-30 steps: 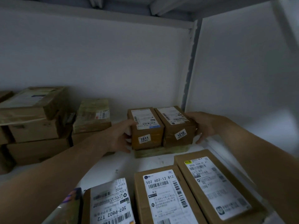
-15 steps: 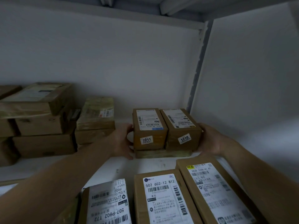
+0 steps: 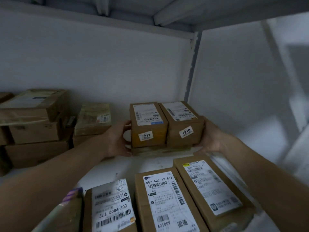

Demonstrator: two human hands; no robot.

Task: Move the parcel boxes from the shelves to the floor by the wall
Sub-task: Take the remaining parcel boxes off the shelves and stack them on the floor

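On my feed, the 7211 box [image 3: 148, 124] and the 1210 box [image 3: 183, 124] sat side by side, touching, on a flat parcel [image 3: 158, 150] at the back right of the shelf [image 3: 103, 171]. The left hand [image 3: 117, 139] gripped the 7211 box on its left side, and the right hand [image 3: 209, 138] gripped the 1210 box on its right. Three boxes lay in a row before them: the 507-P802 box [image 3: 110, 206] left, the 502 box [image 3: 167, 201] centre, the 5020 box [image 3: 210, 186] right. A short stack [image 3: 92, 118] stood left of the held boxes, and a taller stack [image 3: 33, 124] further left.

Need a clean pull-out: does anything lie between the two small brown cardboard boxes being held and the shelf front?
Yes: three flat brown cardboard parcels with white labels lie across the front; the boxes likely need lifting over.
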